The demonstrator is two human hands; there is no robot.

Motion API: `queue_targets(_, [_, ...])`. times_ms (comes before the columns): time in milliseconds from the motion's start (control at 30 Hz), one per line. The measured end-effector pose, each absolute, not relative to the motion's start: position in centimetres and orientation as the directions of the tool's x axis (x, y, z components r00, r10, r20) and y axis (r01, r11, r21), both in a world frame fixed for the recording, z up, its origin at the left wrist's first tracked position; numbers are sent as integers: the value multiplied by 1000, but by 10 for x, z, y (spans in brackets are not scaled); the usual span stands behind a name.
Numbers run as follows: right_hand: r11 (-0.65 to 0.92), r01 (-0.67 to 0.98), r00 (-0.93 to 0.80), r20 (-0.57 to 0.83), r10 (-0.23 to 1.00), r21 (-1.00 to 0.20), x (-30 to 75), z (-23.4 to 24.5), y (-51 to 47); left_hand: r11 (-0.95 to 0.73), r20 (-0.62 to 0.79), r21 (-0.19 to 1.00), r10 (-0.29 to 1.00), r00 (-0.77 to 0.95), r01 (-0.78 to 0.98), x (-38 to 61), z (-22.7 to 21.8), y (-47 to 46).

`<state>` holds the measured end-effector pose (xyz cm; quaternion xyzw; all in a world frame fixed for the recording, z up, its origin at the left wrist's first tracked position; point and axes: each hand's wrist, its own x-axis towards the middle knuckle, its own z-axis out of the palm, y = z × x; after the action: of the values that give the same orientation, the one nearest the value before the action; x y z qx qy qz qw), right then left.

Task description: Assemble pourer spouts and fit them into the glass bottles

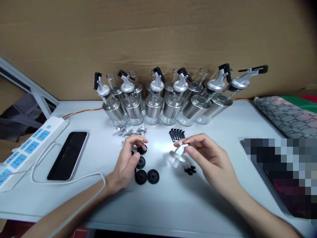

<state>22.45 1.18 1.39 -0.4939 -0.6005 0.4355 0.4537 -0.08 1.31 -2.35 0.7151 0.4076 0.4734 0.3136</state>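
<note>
My right hand (210,157) pinches a silver pourer spout (178,155) between thumb and fingers, its wide collar turned to the left. Curved over a group of round black discs (141,177), my left hand (128,158) has thumb and fingers apart. One black disc (142,150) shows just beneath its fingertips; whether they touch it I cannot tell. Loose silver spout parts (142,130) lie behind the left hand. A row of small black levers (176,134) rests beyond the right hand, and several small black plugs (190,170) lie below the held spout.
Glass bottles with steel sleeves (134,107) line the back, the front ones topped with spouts, against a cardboard wall (158,36). On the left are a phone (68,155), a power strip (26,148) and a white cable (71,181) crossing my left forearm. A dark, partly blurred flat object (272,178) lies right.
</note>
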Motion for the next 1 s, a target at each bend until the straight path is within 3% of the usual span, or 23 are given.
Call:
queue_targets(133, [112,102,-99,102,990,-989,226,16,17,-406,341,789,914,221,461,-1,-21,15])
queue_targets(333, [101,163,-120,82,989,-981,226,13,13,-543,299,560,837,459,625,2,-21,17])
queue_targets(500, [71,131,-127,55,990,-989,225,13,13,-596,359,539,802,478,596,3,-22,18])
queue_targets(667, [-5,31,-156,-10,988,-1000,227,10,17,-679,516,541,734,442,496,6,-20,16])
queue_targets(833, [-183,-103,-378,-132,916,-978,226,7,16,-764,669,521,642,374,380,7,-17,13])
queue_targets(1000, [-235,-162,-538,-114,835,-958,222,10,11,-790,694,538,613,377,295,8,-17,8])
